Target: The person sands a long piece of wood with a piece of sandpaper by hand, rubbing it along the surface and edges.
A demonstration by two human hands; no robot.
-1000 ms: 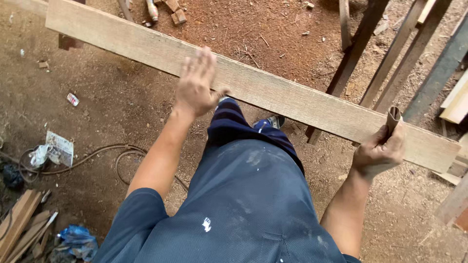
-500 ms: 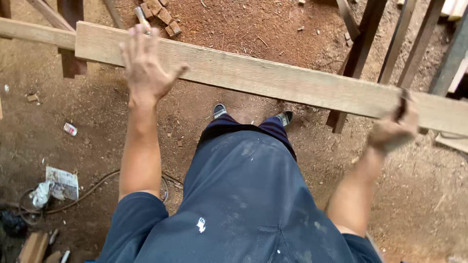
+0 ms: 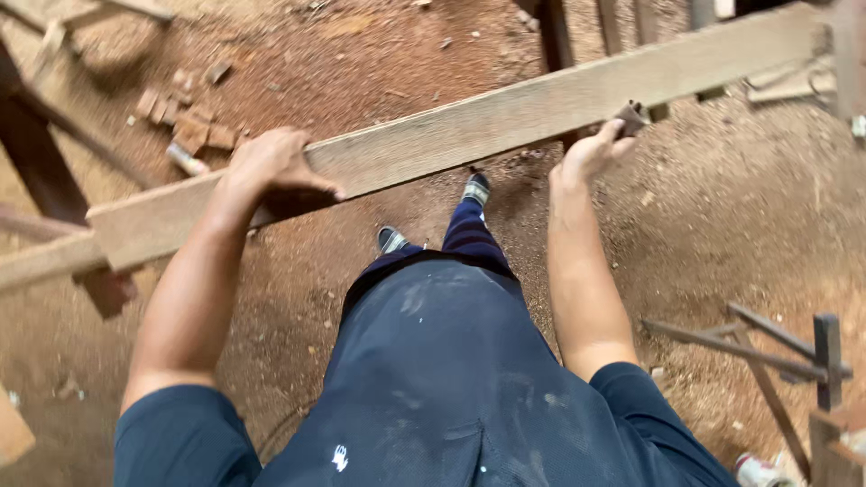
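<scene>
A long pale wooden plank [image 3: 469, 126] runs across the view, its right end higher than its left. My left hand [image 3: 266, 167] grips the plank's near edge toward its left end, fingers wrapped over the top. My right hand [image 3: 591, 149] presses against the plank's near edge toward the right and holds a small dark tool [image 3: 631, 115] between thumb and fingers. Below the plank are my dark blue shirt [image 3: 433, 388] and my feet [image 3: 433, 216] on the dirt floor.
Reddish sawdust covers the ground [image 3: 722, 207]. Small wood offcuts [image 3: 185, 122] lie at the upper left. A dark wooden frame [image 3: 45, 153] stands at the left, upright posts [image 3: 555, 36] behind the plank, and thin metal rods [image 3: 767, 347] at the lower right.
The view has swung round, so the plank now slopes up to the right. My left hand has gone from flat on top of the plank to gripping its edge. My right hand still holds the tool.
</scene>
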